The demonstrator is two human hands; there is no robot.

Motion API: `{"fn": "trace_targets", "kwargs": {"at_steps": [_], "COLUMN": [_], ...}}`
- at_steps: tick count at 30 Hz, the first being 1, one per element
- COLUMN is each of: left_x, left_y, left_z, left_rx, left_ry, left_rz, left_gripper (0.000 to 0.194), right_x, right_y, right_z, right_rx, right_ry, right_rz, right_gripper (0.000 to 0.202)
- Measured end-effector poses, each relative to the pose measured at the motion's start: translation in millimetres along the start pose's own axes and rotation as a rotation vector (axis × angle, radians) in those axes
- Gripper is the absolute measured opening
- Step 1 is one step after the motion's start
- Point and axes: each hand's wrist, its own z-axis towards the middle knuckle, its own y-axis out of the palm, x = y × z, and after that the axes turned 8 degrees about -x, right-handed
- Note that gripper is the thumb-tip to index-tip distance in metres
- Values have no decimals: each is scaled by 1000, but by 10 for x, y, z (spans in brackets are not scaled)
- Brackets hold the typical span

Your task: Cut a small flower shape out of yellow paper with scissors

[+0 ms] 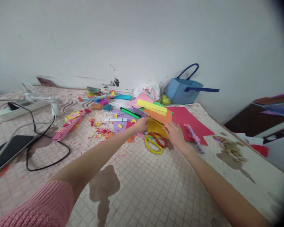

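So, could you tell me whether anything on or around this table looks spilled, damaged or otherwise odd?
Small red and yellow paper scraps litter the beige checked tablecloth, left of centre. Irregular black smudges mar the pale wall behind. Tan, peanut-like pods lie loose at right, perhaps spilled.

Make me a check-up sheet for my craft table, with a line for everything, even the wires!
Surface: checked cover has brown patches.
Job's things: orange paper and golden-yellow paper lie by the hands; yellow handle and red handle are close below.
Clutter: paper scraps, green pen and red paper lie around.
Grippers: left hand and right hand are at the papers; each grip is too small to judge.
Cables: black cable loops at the left, near the power strip.
Surroundings: wall has dark marks; blue bag stands against it.
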Motion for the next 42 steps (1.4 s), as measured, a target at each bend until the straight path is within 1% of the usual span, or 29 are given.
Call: {"fn": "trace_targets", "kwargs": {"at_steps": [5,8,11,12,14,16,19,21,22,24,26,29,32,34,36,38,40,42], "left_x": [-4,-13,-17,-14,8,49,129,175,194,234,289,424,596,697,770,814,845,883], "left_y": [-42,-84,-124,-137,-167,-210,-297,-354,-378,-420,-453,-474,-439,-384,-309,-218,-135,-97], "left_z": [11,-137,-470,-614,-922,-1220,-1591,-1790,-1882,-2067,-2265,-2595,-2913,-3073,-3175,-3227,-3252,-3272], "left_rx": [-7,-11,-26,-34,-38,-9,-4,10,31,79,102,116,96,83,105,167,234,287], "left_ry": [21,69,140,165,263,325,432,492,513,535,542,543,524,521,534,585,602,598], "left_rz": [25,55,92,112,235,306,364,372,370,372,372,356,334,332,324,304,267,213], "left_gripper": [53,59,61,61,58,53,37,23,18,18,20,20,23,21,15,13,15,21], "right_x": [-393,-594,-702,-721,-750,-792,-902,-982,-1010,-1024,-972,-823,-710,-694,-719,-763,-803,-830], "right_y": [-69,-130,-186,-204,-248,-307,-421,-494,-524,-558,-557,-511,-461,-441,-430,-425,-424,-425], "right_z": [-213,-384,-555,-610,-723,-847,-1052,-1176,-1227,-1301,-1348,-1414,-1494,-1539,-1568,-1580,-1573,-1538], "right_rx": [-2,-3,59,94,164,196,186,168,156,127,79,16,-11,-21,-32,-51,-47,-19], "right_ry": [-180,-265,-302,-307,-315,-341,-451,-537,-572,-604,-594,-560,-547,-525,-458,-356,-281,-258], "right_rz": [58,112,243,310,453,573,684,690,675,619,558,524,519,497,457,414,398,409], "right_gripper": [20,19,20,19,17,18,23,26,27,28,33,40,42,44,46,45,45,49]}}
